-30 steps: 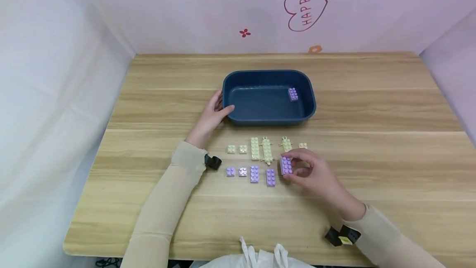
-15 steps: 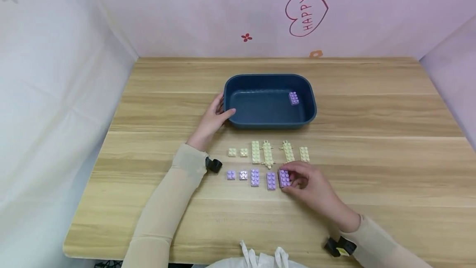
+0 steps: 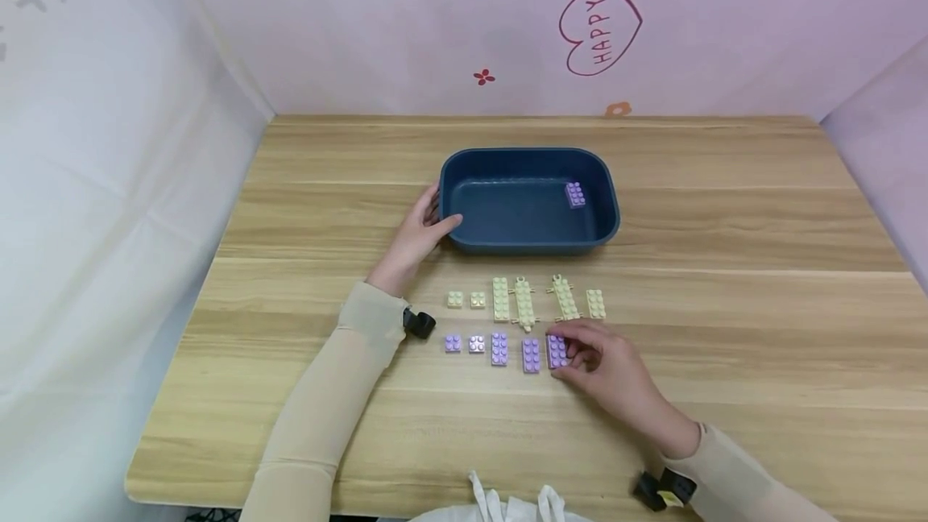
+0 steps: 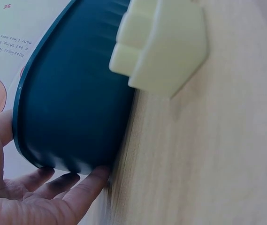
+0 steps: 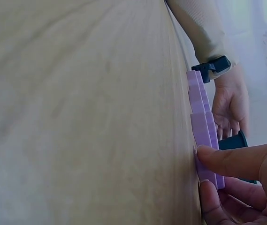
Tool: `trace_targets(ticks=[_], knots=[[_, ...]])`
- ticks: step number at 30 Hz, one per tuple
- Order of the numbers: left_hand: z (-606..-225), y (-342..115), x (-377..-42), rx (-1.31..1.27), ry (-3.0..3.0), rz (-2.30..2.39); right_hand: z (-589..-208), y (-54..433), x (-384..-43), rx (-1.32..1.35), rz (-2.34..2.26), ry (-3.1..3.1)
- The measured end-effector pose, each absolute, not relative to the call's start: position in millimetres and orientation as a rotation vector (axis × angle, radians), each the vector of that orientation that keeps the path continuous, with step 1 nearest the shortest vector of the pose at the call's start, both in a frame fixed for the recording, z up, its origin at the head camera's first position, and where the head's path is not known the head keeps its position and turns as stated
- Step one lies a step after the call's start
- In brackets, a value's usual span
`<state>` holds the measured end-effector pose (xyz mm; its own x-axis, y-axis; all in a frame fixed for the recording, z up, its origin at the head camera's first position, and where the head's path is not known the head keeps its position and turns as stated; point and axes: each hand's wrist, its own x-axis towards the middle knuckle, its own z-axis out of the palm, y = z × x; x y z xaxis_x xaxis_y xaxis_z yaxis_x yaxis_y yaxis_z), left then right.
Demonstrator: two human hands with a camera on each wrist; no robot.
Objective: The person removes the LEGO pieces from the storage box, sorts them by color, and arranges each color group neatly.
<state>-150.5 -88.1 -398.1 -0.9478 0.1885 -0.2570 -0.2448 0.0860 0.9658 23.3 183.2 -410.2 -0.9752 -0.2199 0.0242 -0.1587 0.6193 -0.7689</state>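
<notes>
In the head view my right hand (image 3: 609, 369) pinches a purple toy brick (image 3: 557, 351) between thumb and fingers, down at the right end of a row of purple bricks (image 3: 499, 350). The right wrist view has the thumb on the brick's near side, and the table right beneath. My left hand (image 3: 416, 236) grips the left end of a dark blue bin (image 3: 529, 248), its thumb over the rim and fingers along the outside wall. One purple brick (image 3: 575, 195) lies inside the bin at the right.
Between bin and purple row lies a row of pale yellow pieces: small square bricks (image 3: 454, 300), a long brick (image 3: 500, 300), two pieces with side pegs (image 3: 524, 304) and a shorter brick (image 3: 595, 304). A printed cloth (image 3: 362, 31) stands behind the wooden table (image 3: 739, 264).
My right hand has brought the purple brick down beside the others, at the row's right end. The left hand keeps its hold on the bin. The head view has tilted slightly.
</notes>
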Motion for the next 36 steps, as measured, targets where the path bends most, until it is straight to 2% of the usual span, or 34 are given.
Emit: trace_targets(ticks=[16, 23, 36], knots=[[-397, -95, -152, -0.018, 2.084, 1.922, -412, 178, 19, -0.363, -1.295, 2.754], [-397, -96, -153, -0.012, 2.086, 1.919, -403, 180, 17, -0.286, -1.400, 2.672], [-400, -92, -152, -0.025, 2.067, 1.911, -365, 190, -23, -0.217, -1.562, 2.783]])
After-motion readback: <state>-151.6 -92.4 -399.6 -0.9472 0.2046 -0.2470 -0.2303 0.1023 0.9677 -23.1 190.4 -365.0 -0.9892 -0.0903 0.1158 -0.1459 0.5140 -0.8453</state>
